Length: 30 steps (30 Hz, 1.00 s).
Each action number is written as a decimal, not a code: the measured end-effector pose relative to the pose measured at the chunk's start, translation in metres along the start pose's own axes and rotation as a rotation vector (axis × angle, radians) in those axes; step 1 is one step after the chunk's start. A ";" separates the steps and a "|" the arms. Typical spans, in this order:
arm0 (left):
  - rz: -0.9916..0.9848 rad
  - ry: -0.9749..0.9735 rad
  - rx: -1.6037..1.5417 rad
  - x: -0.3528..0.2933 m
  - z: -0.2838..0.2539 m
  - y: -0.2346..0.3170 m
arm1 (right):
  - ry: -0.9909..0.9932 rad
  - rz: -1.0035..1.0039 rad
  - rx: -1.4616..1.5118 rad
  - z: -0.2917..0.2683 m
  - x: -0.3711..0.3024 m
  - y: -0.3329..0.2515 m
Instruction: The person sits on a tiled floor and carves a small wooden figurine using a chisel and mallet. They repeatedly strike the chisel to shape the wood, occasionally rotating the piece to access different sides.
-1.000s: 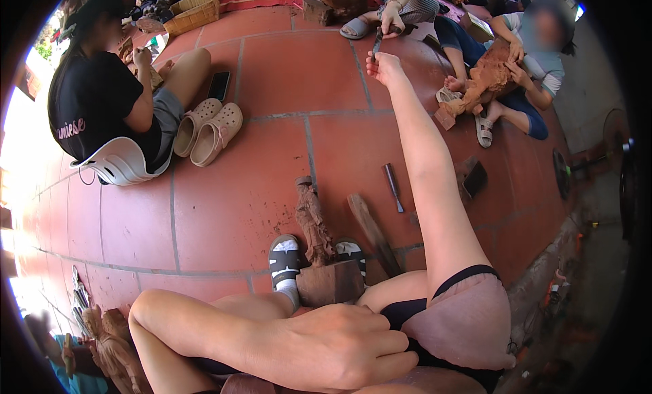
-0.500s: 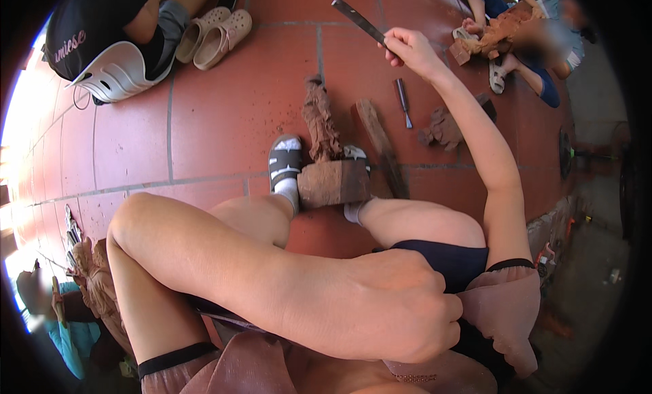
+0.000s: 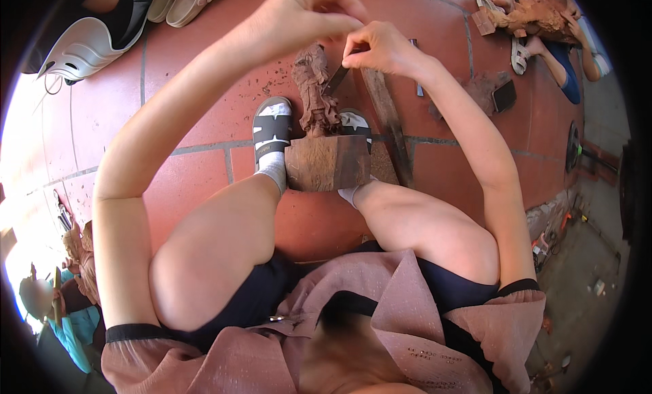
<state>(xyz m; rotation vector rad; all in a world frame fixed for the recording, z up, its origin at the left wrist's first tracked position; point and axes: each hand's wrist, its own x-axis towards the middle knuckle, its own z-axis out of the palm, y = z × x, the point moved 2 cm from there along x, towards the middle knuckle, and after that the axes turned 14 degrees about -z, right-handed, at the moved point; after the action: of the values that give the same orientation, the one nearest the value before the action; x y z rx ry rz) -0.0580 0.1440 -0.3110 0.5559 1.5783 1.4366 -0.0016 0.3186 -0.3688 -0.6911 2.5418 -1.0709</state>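
Pinches a thin dark blade [image 3: 336, 79] in right hand [image 3: 388, 47], thumb pressed to forefinger, closed right around it. Points blade down and left at the side of a brown carved figure [image 3: 313, 88]; cannot tell contact at the tip. Holds left hand [image 3: 305, 13] just beside right hand, partly open, fingers loosely bent, thumb parted from them; cannot tell whether touching right hand or gripping anything.

Has carved figure between dark sandals [image 3: 270, 134], on a wooden block [image 3: 322, 163] at its near end, over red tiled floor [image 3: 193, 115]. Cannot tell upright or lying. Shows long plank [image 3: 388, 126] just right of figure, then chisel [image 3: 419, 90] beyond it, partly hidden behind right hand. Shows blurred brown carving [image 3: 482, 92] past right forearm [image 3: 468, 122]. Upper right: larger reddish carving [image 3: 536, 17] under co-worker's hand [image 3: 578, 28]. Upper left: white plastic seat [image 3: 78, 47], beige clogs [image 3: 187, 5].
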 end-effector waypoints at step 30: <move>0.065 0.127 0.201 0.089 -0.009 -0.064 | 0.393 0.118 -0.101 0.041 0.015 0.059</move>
<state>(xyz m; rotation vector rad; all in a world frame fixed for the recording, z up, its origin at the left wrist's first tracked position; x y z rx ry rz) -0.0946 0.1971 -0.4001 0.6485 1.8337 1.3927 -0.0151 0.3226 -0.4411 -0.3756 2.9423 -1.1369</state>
